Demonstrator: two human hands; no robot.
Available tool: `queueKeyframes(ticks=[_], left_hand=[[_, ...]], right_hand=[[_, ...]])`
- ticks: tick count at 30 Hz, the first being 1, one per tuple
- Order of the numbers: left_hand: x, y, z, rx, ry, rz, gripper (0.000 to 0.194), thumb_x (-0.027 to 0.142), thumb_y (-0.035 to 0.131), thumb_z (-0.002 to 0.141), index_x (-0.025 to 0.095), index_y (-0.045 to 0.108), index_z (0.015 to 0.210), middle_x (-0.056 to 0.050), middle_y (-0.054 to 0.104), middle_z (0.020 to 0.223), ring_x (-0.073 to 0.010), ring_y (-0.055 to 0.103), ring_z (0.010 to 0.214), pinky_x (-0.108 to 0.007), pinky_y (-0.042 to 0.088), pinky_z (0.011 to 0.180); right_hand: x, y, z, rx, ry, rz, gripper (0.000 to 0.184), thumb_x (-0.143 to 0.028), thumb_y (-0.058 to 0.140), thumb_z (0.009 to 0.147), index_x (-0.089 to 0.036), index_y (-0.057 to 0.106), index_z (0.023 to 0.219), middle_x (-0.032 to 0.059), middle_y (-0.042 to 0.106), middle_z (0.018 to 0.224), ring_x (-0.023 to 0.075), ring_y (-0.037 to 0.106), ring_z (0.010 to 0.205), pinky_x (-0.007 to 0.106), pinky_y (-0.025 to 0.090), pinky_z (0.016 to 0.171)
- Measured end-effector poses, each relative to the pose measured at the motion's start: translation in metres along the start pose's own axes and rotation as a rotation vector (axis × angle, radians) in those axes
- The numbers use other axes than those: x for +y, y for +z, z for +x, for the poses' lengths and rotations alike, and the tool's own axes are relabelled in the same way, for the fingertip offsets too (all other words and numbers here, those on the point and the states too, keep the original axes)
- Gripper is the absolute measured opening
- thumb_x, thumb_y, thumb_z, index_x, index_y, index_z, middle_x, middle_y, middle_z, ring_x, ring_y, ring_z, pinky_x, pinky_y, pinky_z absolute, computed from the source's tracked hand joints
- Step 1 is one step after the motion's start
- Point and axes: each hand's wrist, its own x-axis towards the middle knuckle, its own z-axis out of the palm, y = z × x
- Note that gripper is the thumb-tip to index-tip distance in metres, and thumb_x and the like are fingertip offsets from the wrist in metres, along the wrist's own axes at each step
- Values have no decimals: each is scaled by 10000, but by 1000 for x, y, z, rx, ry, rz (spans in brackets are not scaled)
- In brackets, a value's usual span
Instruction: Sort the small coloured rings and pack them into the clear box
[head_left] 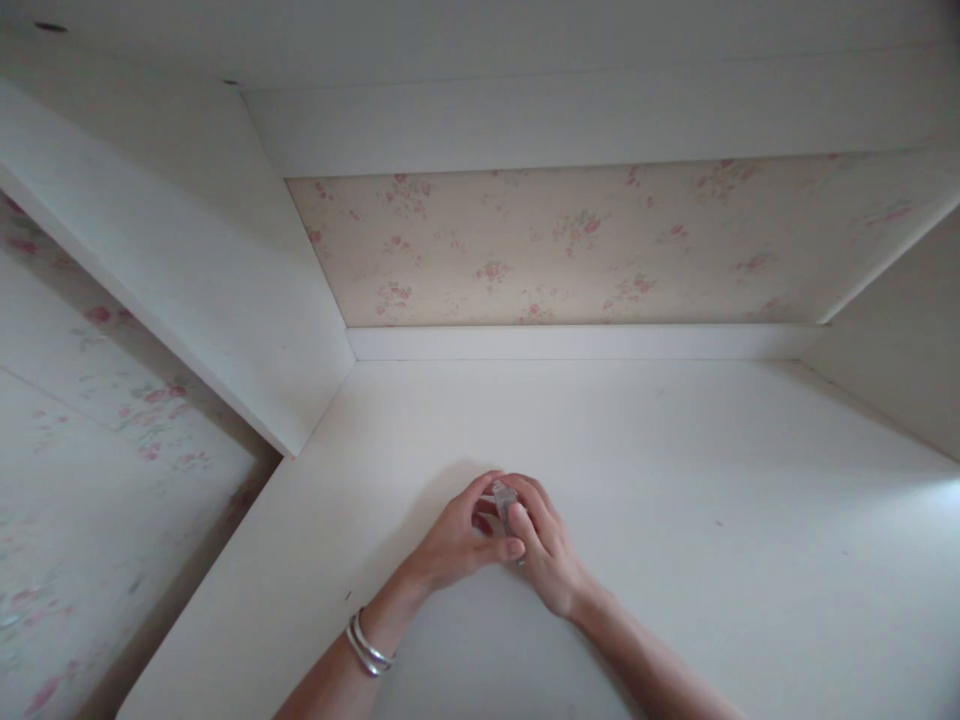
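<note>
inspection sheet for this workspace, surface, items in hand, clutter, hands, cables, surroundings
surface: white worktop, smooth, a few small marks
items in hand: small translucent object, partly covered; exact identity unclear
clutter: tiny dark speck near the left wrist
hands: right hand grips the object, thumb over it; left hand curls at its other side, contact unclear; silver bangles on the left wrist
cables: nothing seen
surroundings: white side panel, floral wallpaper behind

A single head-worn camera is looking forward and down onto a white table [637, 450]. It is facing a flower-patterned wall [450, 250], with the left hand [450, 545] and right hand [551, 563] showing near, below centre.
</note>
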Motion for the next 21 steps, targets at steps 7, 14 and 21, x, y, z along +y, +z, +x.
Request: queueKeyframes(ticks=[7,14,21], left_hand=[[2,1,2,-7,-18,-48,623,351,751,664,177,495,1204,-63,629,1002,-171,599,810,-269,472,693],[-9,-9,3,117,-103,-217,656,317,748,664,170,489,1249,-99,610,1089,-200,604,885,-304,472,741],[-10,-21,6,196,-65,-544,602,365,702,716,198,469,1246,-112,609,1115,-245,610,963,-375,471,803]], right_hand=[[-1,-3,1,-16,-36,-20,358,-411,302,954,-282,528,1200,59,531,1215,197,510,1121,366,404,981],[14,-8,7,211,201,315,425,-543,294,920,-259,501,1160,65,560,1148,173,601,843,362,532,755],[31,-21,20,313,274,552,457,-605,342,876,-271,486,1153,62,537,1125,166,603,786,379,549,733]])
